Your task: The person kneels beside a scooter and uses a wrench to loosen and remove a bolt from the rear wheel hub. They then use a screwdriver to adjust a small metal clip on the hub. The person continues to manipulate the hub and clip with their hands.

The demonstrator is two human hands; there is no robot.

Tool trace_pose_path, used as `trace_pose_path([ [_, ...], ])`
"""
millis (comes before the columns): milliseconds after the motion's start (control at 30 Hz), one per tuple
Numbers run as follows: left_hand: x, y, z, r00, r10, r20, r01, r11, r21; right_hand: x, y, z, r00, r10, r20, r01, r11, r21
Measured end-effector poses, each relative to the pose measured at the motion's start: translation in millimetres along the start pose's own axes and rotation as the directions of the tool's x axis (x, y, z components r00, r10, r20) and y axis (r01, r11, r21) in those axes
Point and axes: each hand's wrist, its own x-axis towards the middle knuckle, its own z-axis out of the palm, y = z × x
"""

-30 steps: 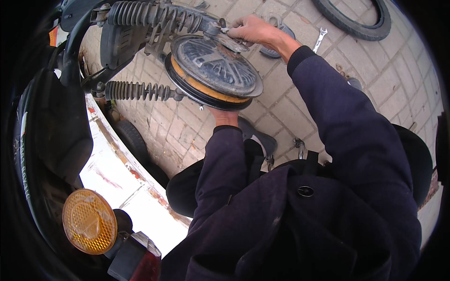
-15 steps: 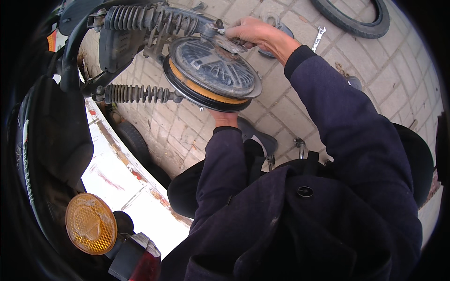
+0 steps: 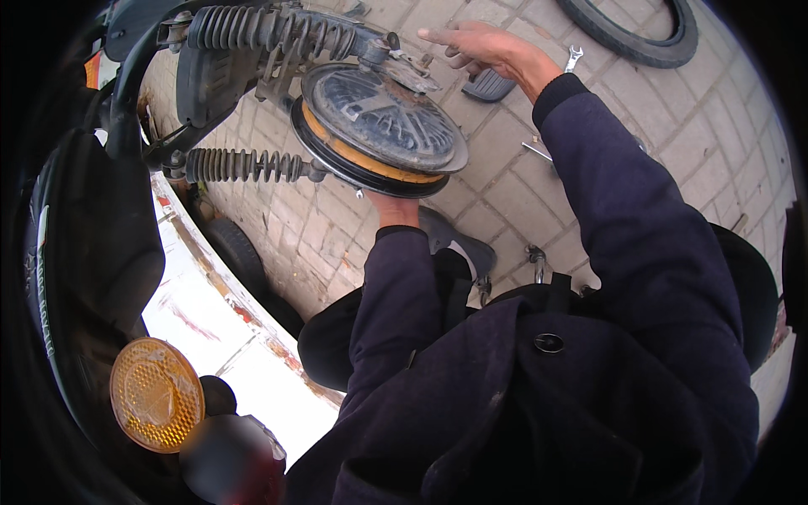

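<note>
A wheel hub (image 3: 383,118) with a dark, dirty ribbed cover and an orange band around its side sits tilted between two coil-spring shock absorbers. My left hand (image 3: 394,210) reaches under the near edge of the hub; its fingers are hidden beneath. To the right of the axle end and its metal bracket (image 3: 412,74), my right hand (image 3: 488,49) hangs in the air, apart from them. Its index finger stretches left and the others are loosely bent, with nothing visible in them. The upper shock absorber (image 3: 269,32) ends beside the bracket; the lower one (image 3: 248,167) meets the hub's near side.
A loose black tyre (image 3: 640,42) lies on the paving bricks at the far right. A wrench (image 3: 574,59) and a thin metal rod (image 3: 537,151) are near my right forearm. An orange reflector (image 3: 157,396) and a white panel (image 3: 202,311) are at lower left.
My right hand has let go of the bracket at the axle end and moved up and right, its fingers opening. My left hand stays under the hub, which has barely shifted.
</note>
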Motion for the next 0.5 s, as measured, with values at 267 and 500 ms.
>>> trace_pose_path([
  [267, 3, 20, -9, 0.981, 0.165, -0.102, -0.145, 0.972, 0.183, -3, 1, 5, 0.928, -0.309, 0.207, 0.365, 0.863, -0.35],
  [500, 12, 20, -4, 0.978, 0.209, -0.022, -0.205, 0.971, 0.12, 0, 20, 11, 0.881, -0.429, 0.199, 0.47, 0.84, -0.27],
])
